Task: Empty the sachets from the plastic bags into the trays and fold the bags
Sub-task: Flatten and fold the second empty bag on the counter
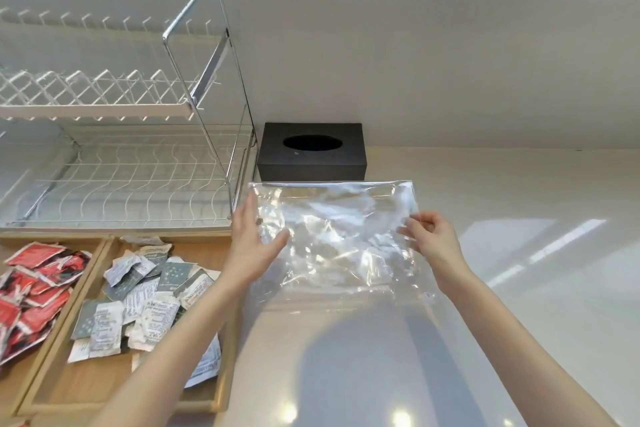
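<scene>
A: Which step is this?
B: Folding, I'd judge. The sachets (145, 298) sit in the trays (221, 388) at left; the empty plastic bag (339, 239) lies on the tabletop (519, 288). The left hand (251, 246) presses it flat with spread fingers, and the right hand (431, 236) pinches its edge.
A: Next?
B: Probably fold it over; the tissue box (311, 151) is close behind.

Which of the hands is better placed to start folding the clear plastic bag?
Probably the right hand: it already pinches the right edge of the clear plastic bag and could carry it across. The left hand lies flat with straight fingers on the left side, suited to pinning the bag down.
</scene>
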Demonstrator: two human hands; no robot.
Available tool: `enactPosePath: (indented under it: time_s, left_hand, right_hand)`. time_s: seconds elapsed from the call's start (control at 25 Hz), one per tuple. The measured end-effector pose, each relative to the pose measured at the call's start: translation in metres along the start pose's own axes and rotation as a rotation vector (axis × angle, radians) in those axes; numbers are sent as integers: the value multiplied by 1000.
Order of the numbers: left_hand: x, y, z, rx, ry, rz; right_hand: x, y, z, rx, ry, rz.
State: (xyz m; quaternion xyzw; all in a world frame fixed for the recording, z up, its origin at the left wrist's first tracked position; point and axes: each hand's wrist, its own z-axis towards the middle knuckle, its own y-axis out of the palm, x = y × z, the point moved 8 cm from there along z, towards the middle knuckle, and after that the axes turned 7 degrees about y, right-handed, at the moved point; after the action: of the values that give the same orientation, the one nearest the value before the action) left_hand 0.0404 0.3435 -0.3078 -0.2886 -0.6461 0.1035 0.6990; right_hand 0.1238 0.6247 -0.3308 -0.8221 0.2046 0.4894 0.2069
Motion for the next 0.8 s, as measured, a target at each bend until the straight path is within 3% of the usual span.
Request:
enactPosePath:
  time_s: [0.24,0.52,0.68,0.72,0.8]
  left_hand:
    - [-25,24,31,9,-2,163]
    - [-36,31,38,40,20,275]
    - [-27,31,33,21,111,437]
    - [-26,38,30,-33,121,510]
    - [-31,56,24,-158,105,626]
  right_hand:
    - [16,16,37,43,-75,-333]
    - [16,21,47,-20,-77,-349]
    - [-22,33,17,16,-513,-764]
    - [-21,43,10,-26,-571,-874]
    - [-4,62,8,-137,-516,-1032]
